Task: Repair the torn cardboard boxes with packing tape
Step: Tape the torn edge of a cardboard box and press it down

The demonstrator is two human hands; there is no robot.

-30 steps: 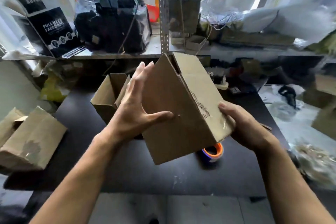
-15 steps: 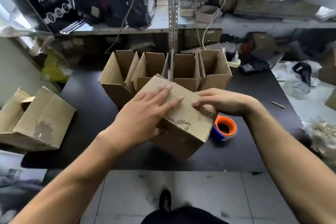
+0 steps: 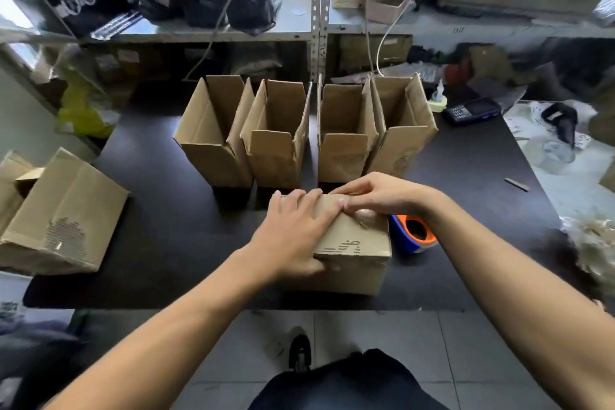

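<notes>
The cardboard boxes (image 3: pixel 276 143) were seen as plain brown, the surface (image 3: pixel 173 226) as black. The tape roll (image 3: pixel 414 233) was coloured orange and blue.

The cardboard box (image 3: pixel 352 243), held tilted in the air a second earlier, was set flat on the black table (image 3: pixel 166 226). The left hand (image 3: pixel 293 233) and right hand (image 3: pixel 376 196) were moved onto its top face.

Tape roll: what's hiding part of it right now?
The tape roll stands on the black table behind the right forearm and the box; its left edge and lower right are covered.
</notes>
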